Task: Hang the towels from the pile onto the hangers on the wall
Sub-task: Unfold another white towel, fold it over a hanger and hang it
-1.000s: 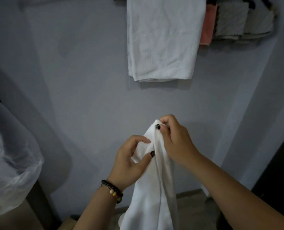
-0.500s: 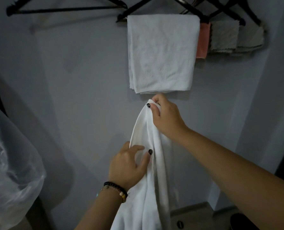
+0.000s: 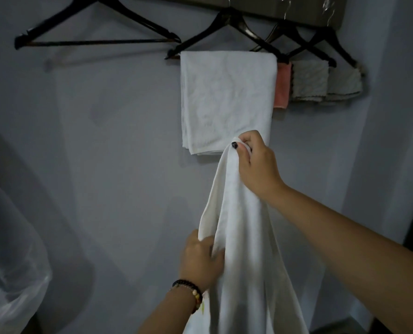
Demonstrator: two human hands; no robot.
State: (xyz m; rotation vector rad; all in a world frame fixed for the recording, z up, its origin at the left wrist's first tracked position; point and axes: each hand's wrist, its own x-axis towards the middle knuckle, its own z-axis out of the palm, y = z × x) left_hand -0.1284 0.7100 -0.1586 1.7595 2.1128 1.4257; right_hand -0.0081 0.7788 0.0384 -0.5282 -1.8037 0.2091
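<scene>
While the right hand (image 3: 256, 165) pinches the top of a hanging white towel (image 3: 244, 249), the left hand (image 3: 200, 259) below grips its edge with curled fingers.

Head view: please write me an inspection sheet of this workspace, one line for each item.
Surface: grey wall, bare below the hangers.
Job's things: white towel held up; empty hanger at left; hung white towel, pink cloth, two grey cloths on other hangers.
Clutter: clear plastic bag at lower left.
Hands: right hand pinches the towel's top; left hand grips its edge lower down.
Cables: nothing seen.
Surroundings: dark board above the hangers.
</scene>
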